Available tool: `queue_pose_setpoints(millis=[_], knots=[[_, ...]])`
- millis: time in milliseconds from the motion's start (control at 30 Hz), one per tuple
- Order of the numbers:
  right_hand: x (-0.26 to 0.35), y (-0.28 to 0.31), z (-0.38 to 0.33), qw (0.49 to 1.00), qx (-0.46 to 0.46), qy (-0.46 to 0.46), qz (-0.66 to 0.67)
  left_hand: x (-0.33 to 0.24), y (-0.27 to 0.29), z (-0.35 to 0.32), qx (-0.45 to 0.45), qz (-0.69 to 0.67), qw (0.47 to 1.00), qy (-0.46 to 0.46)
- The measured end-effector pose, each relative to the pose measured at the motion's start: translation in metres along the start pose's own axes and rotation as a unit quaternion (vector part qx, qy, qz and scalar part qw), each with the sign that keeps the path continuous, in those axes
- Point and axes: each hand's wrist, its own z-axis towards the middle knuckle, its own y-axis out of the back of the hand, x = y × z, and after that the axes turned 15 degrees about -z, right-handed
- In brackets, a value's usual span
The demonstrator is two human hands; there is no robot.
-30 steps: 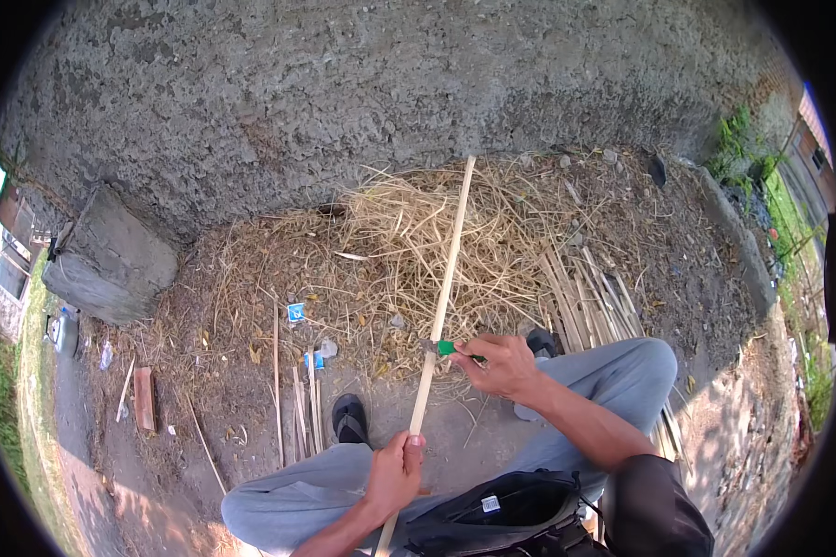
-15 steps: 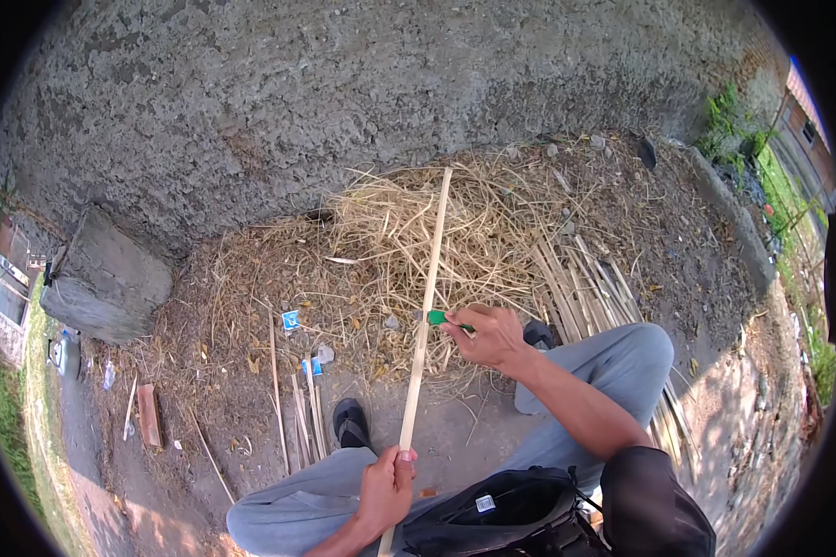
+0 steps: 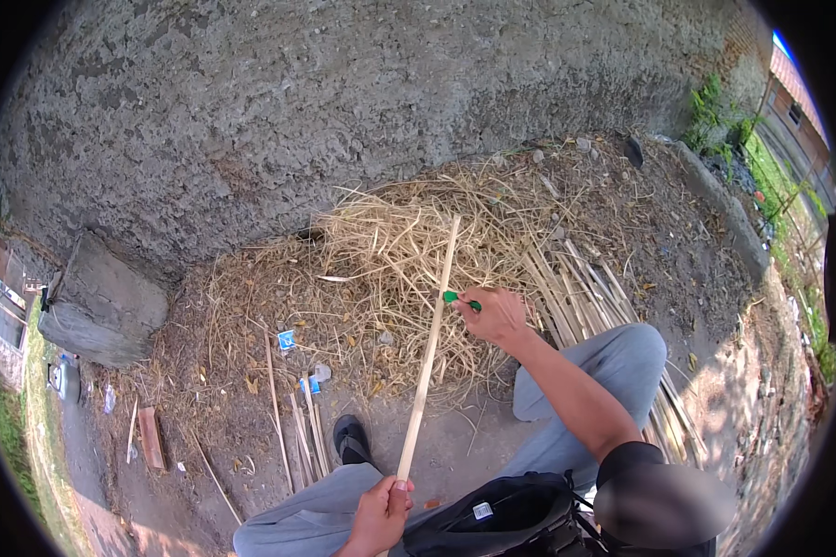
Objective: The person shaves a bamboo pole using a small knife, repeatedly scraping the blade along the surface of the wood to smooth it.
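Observation:
A long, pale bamboo strip [image 3: 424,381] slants away from me, its lower end by my lap and its far tip over a heap of shavings [image 3: 381,232]. My left hand [image 3: 379,516] is closed around the strip near its lower end. In my right hand [image 3: 497,317] is a green-handled knife [image 3: 462,302], the fingers wrapped round its handle. The knife's head meets the strip's right edge in the upper half; most of its blade is hidden or too small to make out.
Split bamboo strips [image 3: 581,292] lie beside my right leg, and several thinner sticks [image 3: 308,427] by my left foot. A rough grey wall [image 3: 344,102] stands beyond the shavings. At the left are a concrete block [image 3: 111,302] and a reddish brick [image 3: 150,438]. A black bag [image 3: 492,515] rests on my lap.
The strip's far tip has come nearer to me. My right hand with the knife has moved slightly farther out and to the right, while my left hand keeps its grip.

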Motion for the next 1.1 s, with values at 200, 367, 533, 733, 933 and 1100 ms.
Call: queue_pose_setpoints(millis=[200, 367, 533, 733, 933, 1100], knots=[[0.000, -0.020, -0.004, 1.000, -0.011, 0.020, 0.022, -0.030, 0.019, 0.004, 0.043, -0.046, 0.996, 0.067], [-0.028, -0.017, 0.011, 0.979, 0.097, -0.175, -0.040, -0.041, 0.018, -0.023, 0.081, -0.049, 0.990, 0.106], [-0.053, 0.001, 0.028, 0.978, 0.077, -0.180, -0.065, -0.060, 0.049, -0.053, 0.117, -0.040, 0.982, 0.145], [-0.060, -0.015, 0.016, 0.986, 0.049, -0.153, -0.052, -0.050, 0.057, -0.070, 0.112, 0.004, 0.987, 0.111], [-0.148, -0.018, 0.036, 0.922, 0.000, -0.384, -0.053, -0.063, 0.067, -0.109, 0.109, 0.189, 0.969, 0.113], [-0.170, -0.017, 0.043, 0.836, 0.155, -0.470, 0.237, -0.051, 0.102, -0.108, 0.018, 0.116, 0.986, 0.120]])
